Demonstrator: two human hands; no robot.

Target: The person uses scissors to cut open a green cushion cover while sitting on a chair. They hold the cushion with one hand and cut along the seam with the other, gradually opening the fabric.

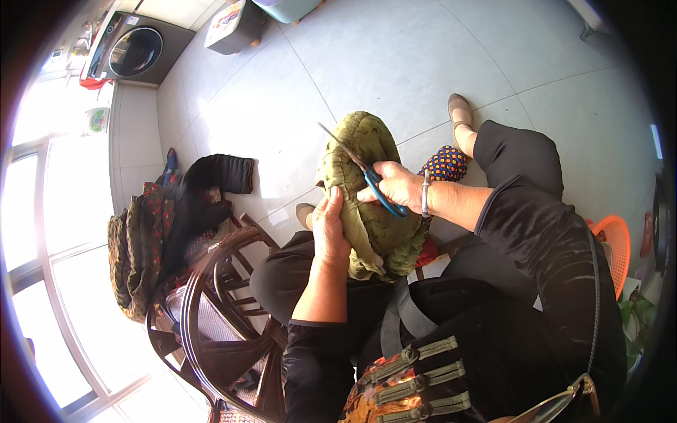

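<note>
A bundle of olive-green padded fabric (365,143), with a seam along it, lies over my lap. My left hand (329,230) grips its left edge, thumb on top. Blue-handled scissors (374,185) are in my right hand (394,186), which rests over the upper right of the bundle. Their blades look closed and point up and to the left across the fabric. Below my left hand, a paler flap of the same cloth hangs toward my lap. The underside of the bundle is hidden.
A dark rattan chair (198,317) stands at my left, with quilted floral and black garments (153,227) piled on it. Patterned cloth (445,163) shows beyond my right wrist. An orange plastic basket (616,248) is at right. A washing machine (137,50) and a stool (232,26) stand farther off.
</note>
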